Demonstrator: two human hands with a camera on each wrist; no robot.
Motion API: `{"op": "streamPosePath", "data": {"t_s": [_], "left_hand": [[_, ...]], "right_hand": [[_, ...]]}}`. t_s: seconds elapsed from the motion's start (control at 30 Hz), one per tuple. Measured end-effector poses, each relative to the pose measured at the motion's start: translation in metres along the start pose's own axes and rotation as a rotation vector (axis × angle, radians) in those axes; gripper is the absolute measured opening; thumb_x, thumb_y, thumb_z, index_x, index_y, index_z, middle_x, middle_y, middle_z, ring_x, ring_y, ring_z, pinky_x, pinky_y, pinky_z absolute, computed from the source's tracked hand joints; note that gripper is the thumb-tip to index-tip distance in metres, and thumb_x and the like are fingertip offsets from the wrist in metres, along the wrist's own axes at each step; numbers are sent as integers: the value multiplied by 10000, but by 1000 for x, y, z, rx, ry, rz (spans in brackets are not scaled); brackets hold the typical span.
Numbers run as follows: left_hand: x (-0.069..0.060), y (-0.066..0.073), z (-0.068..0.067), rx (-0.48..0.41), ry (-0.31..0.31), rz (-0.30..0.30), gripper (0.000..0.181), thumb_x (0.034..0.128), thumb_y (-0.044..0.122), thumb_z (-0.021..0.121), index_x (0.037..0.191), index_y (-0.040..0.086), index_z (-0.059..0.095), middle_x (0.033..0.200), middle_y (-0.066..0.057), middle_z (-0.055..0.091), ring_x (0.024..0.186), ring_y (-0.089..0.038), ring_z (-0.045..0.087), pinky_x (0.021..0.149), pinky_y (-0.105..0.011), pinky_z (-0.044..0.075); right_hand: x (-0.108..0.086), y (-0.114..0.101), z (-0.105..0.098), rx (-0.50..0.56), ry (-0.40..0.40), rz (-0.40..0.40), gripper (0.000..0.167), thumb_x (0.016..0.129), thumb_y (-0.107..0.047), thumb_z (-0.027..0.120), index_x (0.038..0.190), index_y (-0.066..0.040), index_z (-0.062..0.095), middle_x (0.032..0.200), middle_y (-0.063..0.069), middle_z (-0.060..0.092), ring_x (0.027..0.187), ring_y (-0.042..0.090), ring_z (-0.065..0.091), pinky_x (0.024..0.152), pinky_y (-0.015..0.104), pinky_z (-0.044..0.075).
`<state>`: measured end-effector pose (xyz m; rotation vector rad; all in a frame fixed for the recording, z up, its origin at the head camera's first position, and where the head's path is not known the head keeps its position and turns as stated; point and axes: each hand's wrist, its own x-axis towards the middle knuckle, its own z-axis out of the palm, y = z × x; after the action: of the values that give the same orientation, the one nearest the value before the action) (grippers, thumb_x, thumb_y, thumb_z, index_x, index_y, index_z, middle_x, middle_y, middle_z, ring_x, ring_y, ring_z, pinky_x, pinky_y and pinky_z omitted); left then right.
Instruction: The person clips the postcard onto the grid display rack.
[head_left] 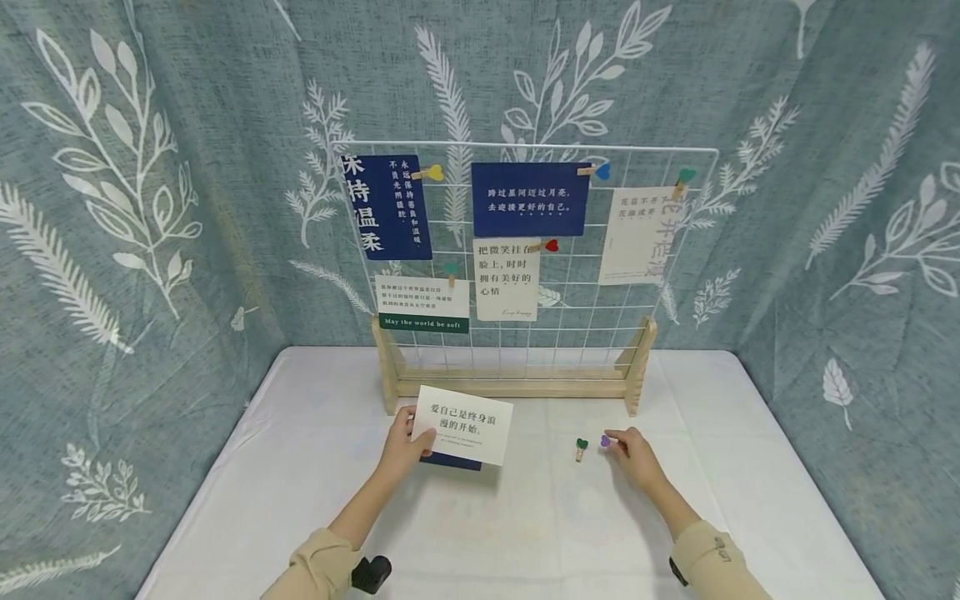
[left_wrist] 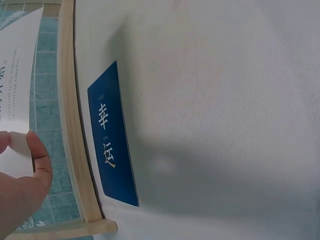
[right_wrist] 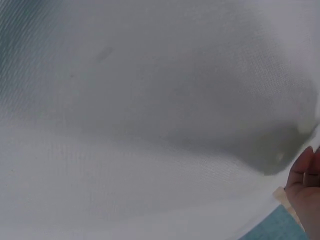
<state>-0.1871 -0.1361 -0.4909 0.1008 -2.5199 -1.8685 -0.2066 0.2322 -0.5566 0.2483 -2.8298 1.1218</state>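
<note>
My left hand (head_left: 405, 442) pinches a white card (head_left: 468, 421) with printed characters by its left edge, thumb in front. The left wrist view shows the card raised off the table. Beneath it a dark blue card (left_wrist: 114, 145) lies on the table, partly hidden in the head view. On the right, my right hand (head_left: 637, 457) pinches a clip with a purple heart (head_left: 605, 441) at its fingertips; the clip's body is hidden by the fingers. Just left of that hand lies a small wooden clip with a green heart (head_left: 581, 447).
Behind the hands stands a white wire grid (head_left: 577, 317) on a wooden base (head_left: 510, 388). Several cards hang there from heart clips, among them a blue card (head_left: 528, 218) and a white card (head_left: 506, 300). A patterned curtain (head_left: 225, 208) surrounds the white-covered table (head_left: 525, 533).
</note>
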Motion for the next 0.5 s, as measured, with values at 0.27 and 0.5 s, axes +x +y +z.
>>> {"op": "streamPosePath", "data": {"t_s": [0.27, 0.5], "left_hand": [[4, 0, 4, 9, -7, 0, 328, 894, -70, 499, 1205, -77, 396, 1084, -334, 597, 769, -232, 644, 592, -207, 498], [10, 3, 1, 8, 9, -26, 318, 904, -60, 495, 1204, -66, 389, 1093, -329, 597, 780, -206, 652, 597, -194, 497]], "right_hand": [[-2, 2, 1, -24, 83, -40, 140, 867, 59, 552, 971, 127, 618, 756, 110, 499, 683, 141, 431, 609, 265, 412], [-2, 1, 0, -3, 159, -18, 148, 870, 65, 555, 993, 132, 603, 793, 170, 602, 692, 184, 526, 613, 272, 460]]}}
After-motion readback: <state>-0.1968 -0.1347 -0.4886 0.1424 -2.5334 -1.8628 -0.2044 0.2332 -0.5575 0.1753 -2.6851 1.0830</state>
